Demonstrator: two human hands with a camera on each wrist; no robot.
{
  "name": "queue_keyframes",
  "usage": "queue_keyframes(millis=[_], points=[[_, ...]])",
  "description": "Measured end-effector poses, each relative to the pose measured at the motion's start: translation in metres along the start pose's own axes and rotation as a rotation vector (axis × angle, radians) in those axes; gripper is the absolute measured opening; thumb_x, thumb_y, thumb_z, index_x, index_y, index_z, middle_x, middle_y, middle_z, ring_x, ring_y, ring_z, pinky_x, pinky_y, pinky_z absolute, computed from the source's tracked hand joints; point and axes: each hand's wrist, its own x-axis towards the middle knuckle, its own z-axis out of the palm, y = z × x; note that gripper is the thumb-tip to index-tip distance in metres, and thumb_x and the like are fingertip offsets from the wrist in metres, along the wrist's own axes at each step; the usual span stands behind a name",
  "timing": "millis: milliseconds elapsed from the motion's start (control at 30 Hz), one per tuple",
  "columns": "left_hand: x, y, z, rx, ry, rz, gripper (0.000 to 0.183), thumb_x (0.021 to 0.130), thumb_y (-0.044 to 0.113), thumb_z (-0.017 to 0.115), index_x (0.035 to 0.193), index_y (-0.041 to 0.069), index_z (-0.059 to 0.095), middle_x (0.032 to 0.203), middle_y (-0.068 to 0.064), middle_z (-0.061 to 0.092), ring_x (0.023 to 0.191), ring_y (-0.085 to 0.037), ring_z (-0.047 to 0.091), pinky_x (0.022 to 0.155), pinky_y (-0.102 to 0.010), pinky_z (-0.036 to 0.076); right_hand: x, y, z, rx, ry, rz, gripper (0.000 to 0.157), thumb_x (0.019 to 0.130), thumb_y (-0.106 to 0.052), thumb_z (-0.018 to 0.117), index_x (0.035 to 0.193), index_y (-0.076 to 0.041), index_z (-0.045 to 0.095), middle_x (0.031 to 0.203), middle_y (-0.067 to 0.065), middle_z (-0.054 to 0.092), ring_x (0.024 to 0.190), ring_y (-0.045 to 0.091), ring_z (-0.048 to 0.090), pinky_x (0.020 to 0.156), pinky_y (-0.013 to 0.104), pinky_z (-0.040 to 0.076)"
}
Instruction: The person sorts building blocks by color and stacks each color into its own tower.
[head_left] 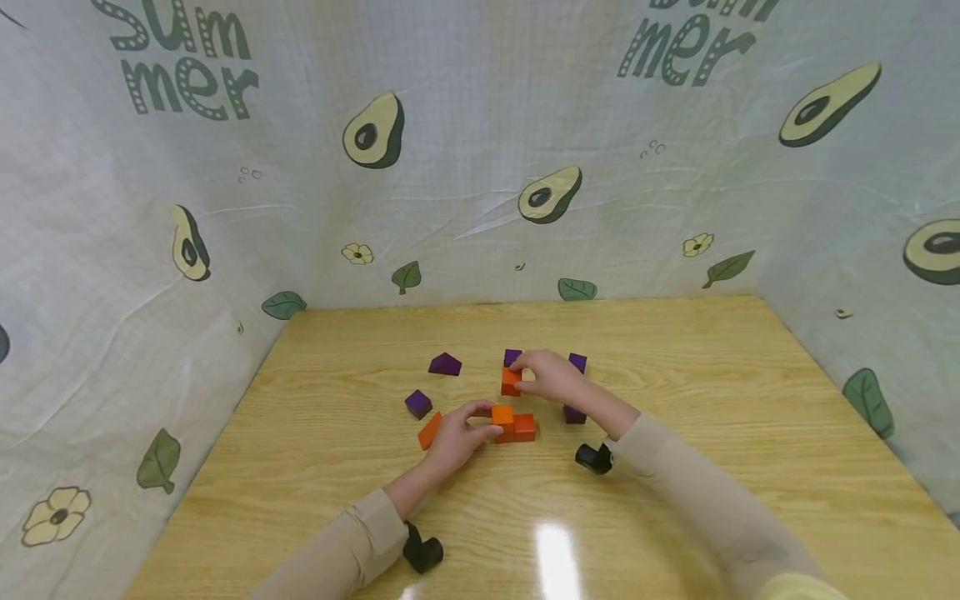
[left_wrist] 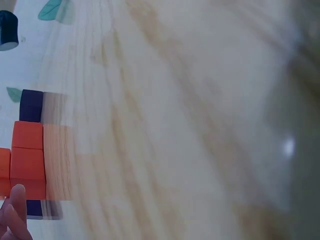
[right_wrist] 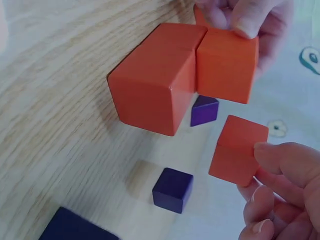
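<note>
My left hand (head_left: 457,437) pinches an orange cube (head_left: 502,418) between thumb and fingers. That cube sits on the left end of a low orange block row (head_left: 525,427) on the table. Just behind, my right hand (head_left: 557,377) holds another orange block (head_left: 512,382) by its side with thumb and fingertips. In the right wrist view this block (right_wrist: 239,150) appears raised off the tabletop. Only the left fingertips (left_wrist: 19,200) show in the left wrist view, beside the orange blocks (left_wrist: 28,165).
An orange wedge-like block (head_left: 430,431) lies left of my left hand. Purple blocks stand around: a cube (head_left: 418,404), an angular piece (head_left: 446,364), one behind the right hand (head_left: 513,357), and two (head_left: 577,362) near the right wrist. A patterned cloth (head_left: 465,150) hangs behind the table (head_left: 360,342).
</note>
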Motion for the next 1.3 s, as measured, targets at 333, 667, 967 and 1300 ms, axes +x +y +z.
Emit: queue_keyframes(millis=[333, 667, 967, 1300], points=[[0.011, -0.030, 0.004, 0.020, -0.014, -0.026, 0.039, 0.072, 0.029, 0.062, 0.106, 0.013, 0.054, 0.099, -0.005, 0.056, 0.054, -0.027, 0.052, 0.049, -0.022, 0.043, -0.029, 0.005, -0.006, 0.001, 0.007, -0.114, 0.024, 0.075, -0.016, 0.060, 0.097, -0.007, 0.061, 0.098, 0.005, 0.058, 0.091, 0.020, 0.053, 0.074, 0.031, 0.044], [0.012, -0.030, 0.003, 0.038, -0.011, -0.012, 0.038, 0.072, 0.030, 0.062, 0.106, 0.015, 0.054, 0.098, -0.003, 0.056, 0.051, -0.023, 0.050, 0.050, -0.023, 0.044, -0.041, 0.001, -0.002, 0.014, -0.024, -0.200, 0.022, 0.074, -0.016, 0.062, 0.094, -0.007, 0.062, 0.095, 0.005, 0.058, 0.088, 0.018, 0.054, 0.073, 0.030, 0.044], [0.012, -0.033, 0.004, 0.027, -0.012, -0.031, 0.039, 0.072, 0.031, 0.062, 0.107, 0.016, 0.053, 0.099, -0.003, 0.056, 0.054, -0.026, 0.053, 0.050, -0.023, 0.045, -0.044, 0.000, 0.005, 0.000, 0.001, -0.224, 0.022, 0.073, -0.016, 0.063, 0.093, -0.007, 0.062, 0.094, 0.005, 0.059, 0.084, 0.018, 0.056, 0.070, 0.028, 0.045], [0.012, -0.033, 0.004, 0.053, 0.000, -0.012, 0.039, 0.071, 0.032, 0.062, 0.106, 0.016, 0.054, 0.098, -0.003, 0.057, 0.051, -0.021, 0.051, 0.049, -0.022, 0.043, -0.041, 0.003, 0.011, 0.004, 0.019, -0.244, 0.021, 0.073, -0.017, 0.063, 0.092, -0.007, 0.062, 0.091, 0.003, 0.058, 0.072, 0.016, 0.056, 0.063, 0.022, 0.044]])
